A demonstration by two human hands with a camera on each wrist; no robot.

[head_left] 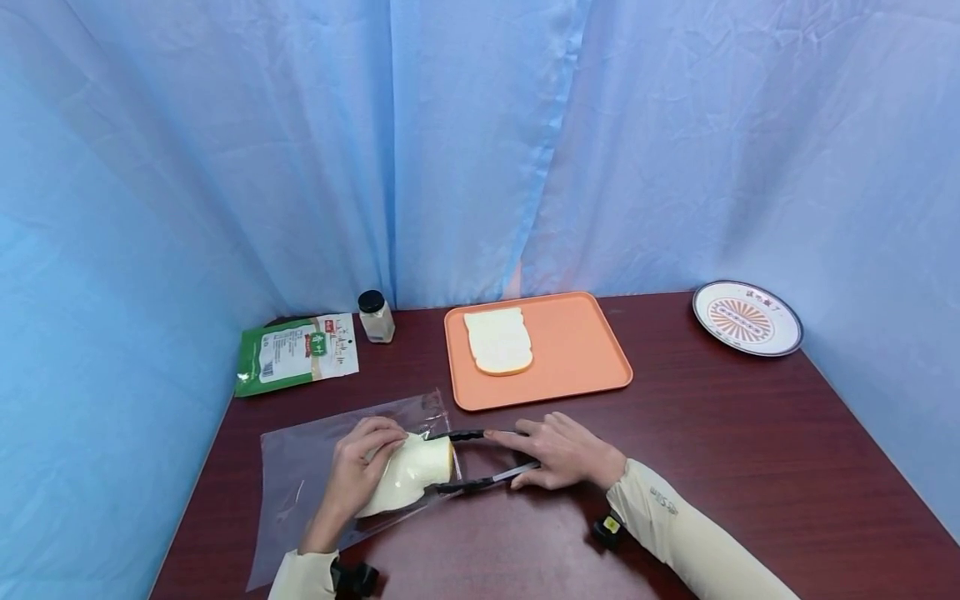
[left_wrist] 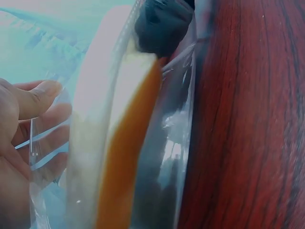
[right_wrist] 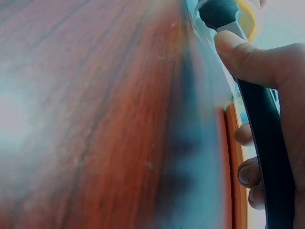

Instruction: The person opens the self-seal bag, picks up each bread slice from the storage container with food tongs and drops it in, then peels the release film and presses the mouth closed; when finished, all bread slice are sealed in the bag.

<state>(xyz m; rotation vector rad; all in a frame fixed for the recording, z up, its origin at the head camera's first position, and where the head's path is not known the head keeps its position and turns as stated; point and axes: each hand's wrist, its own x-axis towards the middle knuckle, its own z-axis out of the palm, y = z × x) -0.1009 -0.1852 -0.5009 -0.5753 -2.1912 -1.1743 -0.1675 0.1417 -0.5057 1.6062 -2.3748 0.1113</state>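
A slice of bread [head_left: 411, 479] lies bent in a clear plastic bag [head_left: 288, 492], its right end at the bag's mouth. My left hand [head_left: 358, 462] holds the bag's film beside the bread; in the left wrist view, the thumb and fingers are at the film, next to the brown crust [left_wrist: 126, 148]. My right hand [head_left: 562, 452] grips black-tipped tongs [head_left: 517, 471], thumb on one arm and fingers on the other. The tong tips lie on either side of the slice. One black tip [left_wrist: 162, 28] shows against the bread in the left wrist view.
Behind the hands, an orange tray [head_left: 577, 350] carries another bread slice [head_left: 498, 342]. To the left stand a black-lidded jar [head_left: 377, 318] and a green-and-white packet [head_left: 296, 354]. A patterned plate [head_left: 747, 318] sits far right. Blue curtains [head_left: 480, 150] border the dark wooden table [head_left: 705, 417].
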